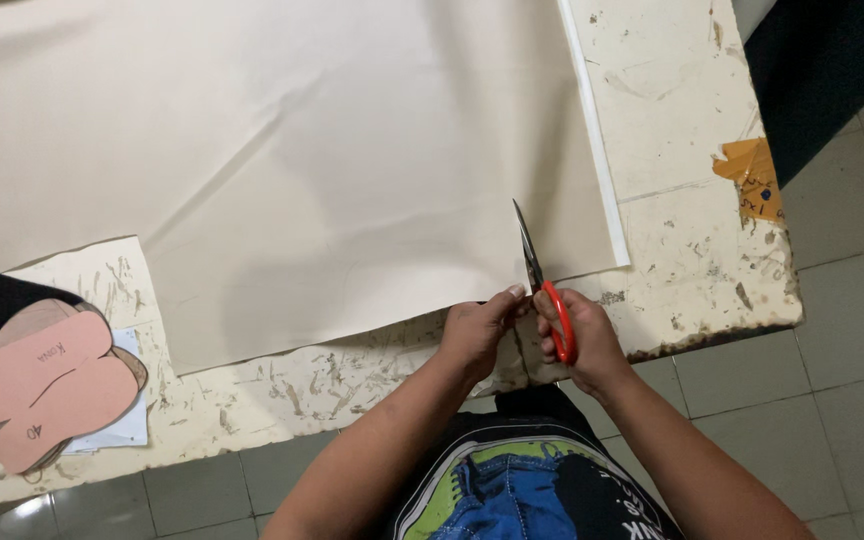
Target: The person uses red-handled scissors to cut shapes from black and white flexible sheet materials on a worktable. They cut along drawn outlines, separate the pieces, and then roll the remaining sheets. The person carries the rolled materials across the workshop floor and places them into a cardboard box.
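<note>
Scissors (542,285) sit gripped in right hand (577,340) fingers, blades in beige sheet (302,170); left hand (477,330) fingers pinch its edge.

Scarred, off-white bench (692,150), paint chipped and scratched along the near edge; pink shoe-sole templates (42,395) stacked at the left end, resting on a white paper sheet (127,425) and over tan sole-shaped pieces (12,325); torn orange tape patch (752,175) stuck near the right corner; grey tiled floor (832,400) below and to the right; dark shape (822,70) off the far right corner, too dim to identify.
</note>
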